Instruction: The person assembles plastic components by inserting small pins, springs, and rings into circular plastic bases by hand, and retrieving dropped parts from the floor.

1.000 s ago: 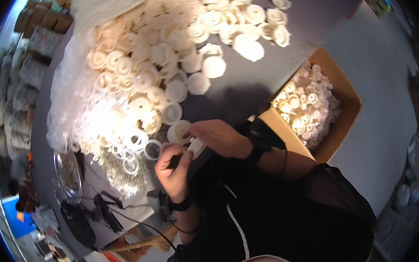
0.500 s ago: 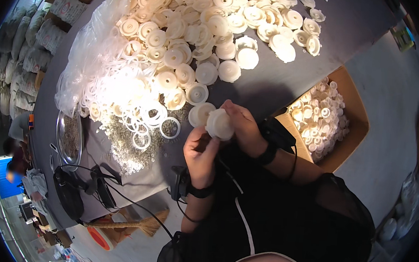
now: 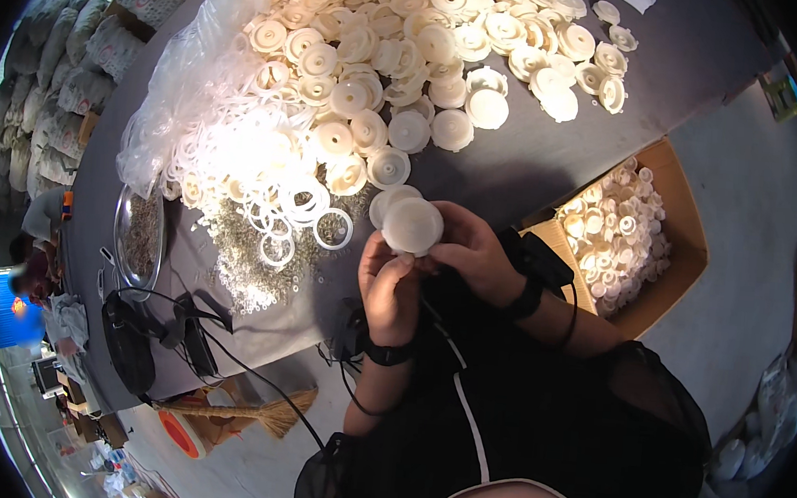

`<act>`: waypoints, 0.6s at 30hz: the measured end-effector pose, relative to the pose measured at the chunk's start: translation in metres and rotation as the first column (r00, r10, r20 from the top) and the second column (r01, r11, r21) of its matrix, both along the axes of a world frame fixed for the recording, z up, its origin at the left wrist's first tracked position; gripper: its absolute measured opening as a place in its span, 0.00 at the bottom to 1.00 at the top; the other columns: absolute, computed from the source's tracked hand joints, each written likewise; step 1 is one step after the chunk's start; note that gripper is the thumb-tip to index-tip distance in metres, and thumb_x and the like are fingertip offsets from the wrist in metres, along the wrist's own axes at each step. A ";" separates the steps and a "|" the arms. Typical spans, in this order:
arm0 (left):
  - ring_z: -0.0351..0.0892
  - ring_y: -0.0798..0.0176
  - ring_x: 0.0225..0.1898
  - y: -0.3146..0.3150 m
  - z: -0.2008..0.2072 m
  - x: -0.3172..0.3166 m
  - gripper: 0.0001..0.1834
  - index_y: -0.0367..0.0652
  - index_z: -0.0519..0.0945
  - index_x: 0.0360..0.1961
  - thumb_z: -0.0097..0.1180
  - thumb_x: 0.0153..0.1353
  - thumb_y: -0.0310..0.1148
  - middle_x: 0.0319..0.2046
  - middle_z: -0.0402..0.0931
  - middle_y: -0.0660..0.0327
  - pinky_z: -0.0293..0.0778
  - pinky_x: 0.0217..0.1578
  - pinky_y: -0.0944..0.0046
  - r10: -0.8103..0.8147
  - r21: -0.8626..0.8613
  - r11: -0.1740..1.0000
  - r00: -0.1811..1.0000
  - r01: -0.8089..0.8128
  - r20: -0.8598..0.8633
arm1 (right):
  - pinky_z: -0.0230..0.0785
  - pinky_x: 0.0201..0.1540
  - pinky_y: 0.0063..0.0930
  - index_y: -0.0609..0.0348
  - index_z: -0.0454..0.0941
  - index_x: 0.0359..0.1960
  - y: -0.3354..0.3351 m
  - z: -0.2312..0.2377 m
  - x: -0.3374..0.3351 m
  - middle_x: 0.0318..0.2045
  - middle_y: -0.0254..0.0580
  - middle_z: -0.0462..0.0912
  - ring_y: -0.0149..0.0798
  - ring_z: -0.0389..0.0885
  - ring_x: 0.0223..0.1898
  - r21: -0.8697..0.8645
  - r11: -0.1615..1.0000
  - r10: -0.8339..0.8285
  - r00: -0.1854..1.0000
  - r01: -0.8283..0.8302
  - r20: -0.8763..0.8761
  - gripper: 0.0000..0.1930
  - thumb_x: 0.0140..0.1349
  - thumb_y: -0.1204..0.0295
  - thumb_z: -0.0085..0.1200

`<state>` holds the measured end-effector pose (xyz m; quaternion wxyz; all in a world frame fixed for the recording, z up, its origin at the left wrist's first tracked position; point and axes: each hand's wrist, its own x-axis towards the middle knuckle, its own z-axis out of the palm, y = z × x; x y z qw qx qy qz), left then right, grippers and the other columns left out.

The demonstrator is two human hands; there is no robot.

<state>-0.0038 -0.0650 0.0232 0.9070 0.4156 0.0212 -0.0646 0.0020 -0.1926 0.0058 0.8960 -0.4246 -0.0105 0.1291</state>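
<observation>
Between both hands, over the table's near edge, is a round white plastic cap (image 3: 412,226), its flat disc face turned up. My left hand (image 3: 390,290) grips its lower left side with thumb and fingers. From the right, my right hand (image 3: 475,255) closes on its edge, the fingertips partly hidden beneath. Just behind the held cap another white disc (image 3: 389,201) shows, partly covered. Beyond it lies a large heap of similar white caps (image 3: 389,167). Loose white rings (image 3: 333,229) lie left of my hands, beside a scatter of small metal pieces (image 3: 261,271).
A cardboard box (image 3: 676,262) full of small white parts stands at the right. At the left are an oval metal tray (image 3: 156,258), a clear plastic bag (image 3: 171,109) and a black device with cables (image 3: 127,345). A straw broom (image 3: 281,412) lies below the table edge.
The held cap has turned so its flat disc face now shows from above. My right hand has shifted lower along its side. The whole view has shifted slightly.
</observation>
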 end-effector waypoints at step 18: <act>0.61 0.46 0.55 0.002 -0.016 0.028 0.27 0.39 0.72 0.49 0.64 0.45 0.29 0.49 0.67 0.50 0.56 0.55 0.50 -0.139 0.821 -0.063 0.819 -0.568 0.556 | 0.68 0.42 0.25 0.65 0.68 0.53 -0.287 -0.101 -0.132 0.44 0.46 0.77 0.35 0.76 0.39 -0.967 -0.080 -0.469 0.846 0.244 0.252 0.20 0.58 0.75 0.41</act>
